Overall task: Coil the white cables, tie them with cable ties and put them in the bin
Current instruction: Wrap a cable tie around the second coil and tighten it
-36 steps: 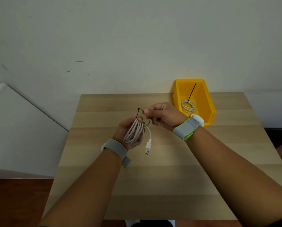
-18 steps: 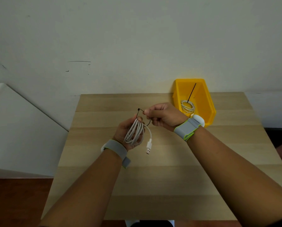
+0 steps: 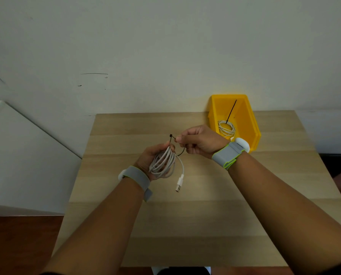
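The right hand (image 3: 200, 141) pinched the tail of a black cable tie (image 3: 172, 140) between thumb and forefinger; the left hand (image 3: 155, 155) was closed round a coiled white USB cable (image 3: 162, 162), its plug (image 3: 179, 183) dangling at six o'clock; the tie looped the coil but looked not yet cinched. At two o'clock on the wooden table (image 3: 185, 225), a yellow bin (image 3: 247, 124) already held one tied coil (image 3: 226, 128); tightening and binning seemingly remained.

The left hand (image 3: 151, 157) hides the far side of the coiled cable (image 3: 162, 162). The right hand (image 3: 200, 140) covers the cable tie (image 3: 172, 138) tail. Whether the tie is locked is too small to tell. The worktop (image 3: 185, 225) near edge is cut off by both forearms.
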Demonstrator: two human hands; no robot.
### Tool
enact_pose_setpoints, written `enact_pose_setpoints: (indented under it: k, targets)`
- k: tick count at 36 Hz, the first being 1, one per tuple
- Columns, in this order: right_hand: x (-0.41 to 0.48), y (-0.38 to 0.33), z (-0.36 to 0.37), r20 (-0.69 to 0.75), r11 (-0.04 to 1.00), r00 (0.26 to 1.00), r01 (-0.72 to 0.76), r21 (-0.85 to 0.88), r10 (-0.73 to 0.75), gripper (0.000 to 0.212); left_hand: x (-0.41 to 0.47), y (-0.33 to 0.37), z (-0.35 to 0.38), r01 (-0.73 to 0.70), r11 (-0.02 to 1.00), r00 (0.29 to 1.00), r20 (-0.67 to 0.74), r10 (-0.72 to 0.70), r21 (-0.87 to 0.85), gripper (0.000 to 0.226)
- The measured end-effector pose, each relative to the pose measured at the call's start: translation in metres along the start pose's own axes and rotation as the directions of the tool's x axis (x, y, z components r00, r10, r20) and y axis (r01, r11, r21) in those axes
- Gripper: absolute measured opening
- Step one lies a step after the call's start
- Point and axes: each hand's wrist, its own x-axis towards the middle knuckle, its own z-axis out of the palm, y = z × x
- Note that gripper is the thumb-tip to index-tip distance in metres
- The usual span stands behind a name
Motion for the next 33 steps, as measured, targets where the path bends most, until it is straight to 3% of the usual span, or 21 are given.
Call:
enact_pose_setpoints:
  k: [7, 18, 21, 27, 31, 33]
  targets:
    - [0.002, 0.006, -0.001, -0.006, 0.991, 1.000, -0.017, 0.135, 0.018, 0.017, 0.005, 0.001, -0.004, 0.071, 0.989, 0.997, -0.052, -0.065, 0.129, 0.033]
    - [0.012, 0.020, -0.004, -0.053, 0.993, 0.997, 0.058, 0.107, -0.052, 0.015, 0.005, 0.000, 0.000, 0.136, 0.988, 0.990, 0.038, -0.139, 0.073, 0.030]
    - [0.013, 0.023, -0.005, -0.072, 0.993, 0.991, 0.113, 0.020, -0.111, 0.014, 0.007, 0.001, 0.001, 0.153, 0.985, 0.988, 0.022, -0.156, 0.085, 0.026]
    - [0.016, 0.025, -0.010, -0.112, 0.963, 0.973, 0.175, -0.203, -0.201, 0.005, 0.012, 0.004, -0.002, 0.168, 0.954, 0.974, -0.191, -0.122, 0.248, 0.026]
    - [0.017, 0.025, -0.009, -0.167, 0.952, 0.966, 0.149, -0.267, -0.198, 0.020, 0.017, 0.003, -0.001, 0.163, 0.895, 0.931, -0.364, -0.002, 0.414, 0.022]
    - [0.016, 0.022, -0.008, -0.169, 0.915, 0.953, 0.175, -0.365, -0.250, 0.015, 0.020, 0.002, 0.000, 0.148, 0.870, 0.912, -0.405, 0.064, 0.470, 0.019]
